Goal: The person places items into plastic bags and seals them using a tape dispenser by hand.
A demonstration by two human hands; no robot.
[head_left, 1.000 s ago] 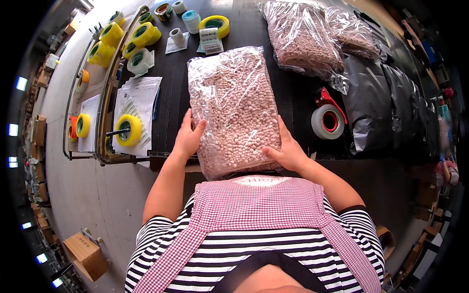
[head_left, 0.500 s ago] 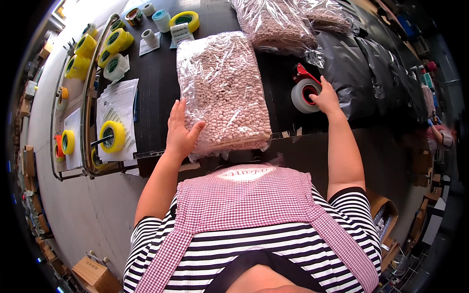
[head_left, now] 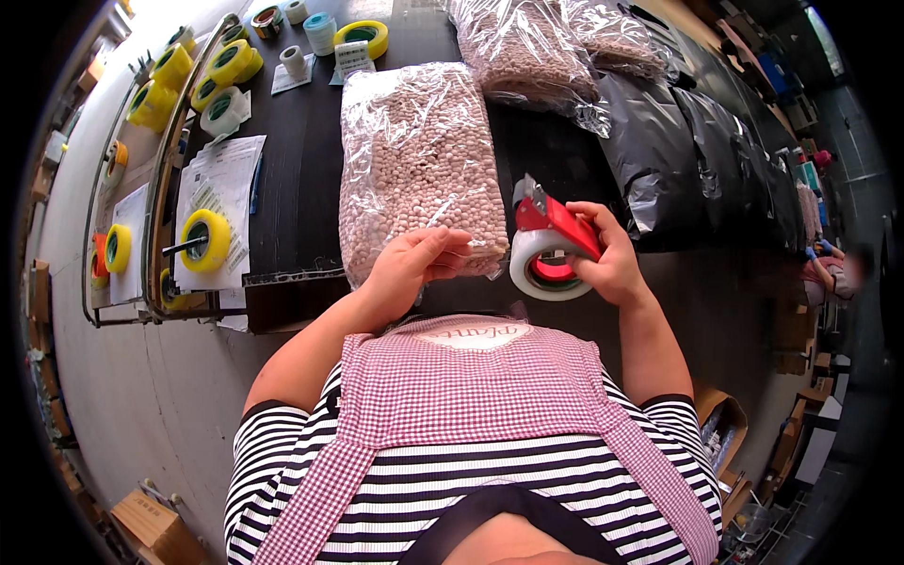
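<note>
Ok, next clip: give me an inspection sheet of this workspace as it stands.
Surface: black table, crowded.
Job's things: clear bag of beige pellets lying flat; red tape dispenser with a white roll.
Clutter: yellow tape rolls, small rolls, papers, more pellet bags, black bags.
Grippers: left hand pinches the bag's near edge; right hand holds the dispenser.
Cables: nothing seen.
Surroundings: wire rack, cardboard box, another person at far right.
</note>
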